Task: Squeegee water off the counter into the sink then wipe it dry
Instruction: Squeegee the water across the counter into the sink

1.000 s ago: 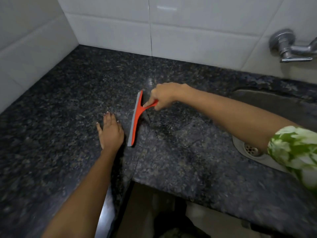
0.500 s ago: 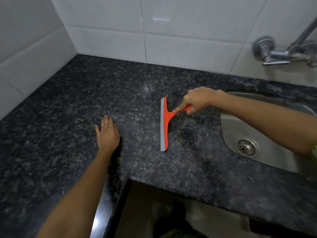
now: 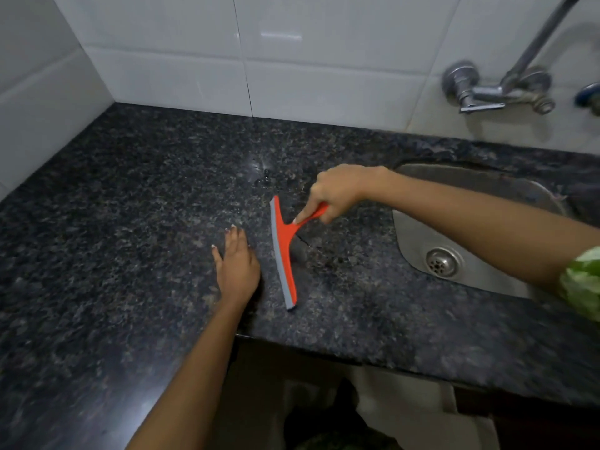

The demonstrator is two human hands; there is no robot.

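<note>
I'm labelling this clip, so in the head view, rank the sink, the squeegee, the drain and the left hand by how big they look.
1. sink, though an arm covers part of it
2. squeegee
3. left hand; it lies beside the squeegee and spans less length
4. drain

The counter (image 3: 136, 203) is black granite, speckled all over with grey and brownish flecks. On it, the squeegee (image 3: 285, 254) is bright orange-red with a pale grey blade strip down its left edge. The wall tiles (image 3: 324, 60) are glossy white with thin dark grout lines. The sink (image 3: 412, 241) is dull silver steel, the drain (image 3: 441, 262) a brighter silver ring. The tap (image 3: 480, 92) is chrome. A sleeve (image 3: 582, 284) at the right edge is green with white leafy blotches.
</note>
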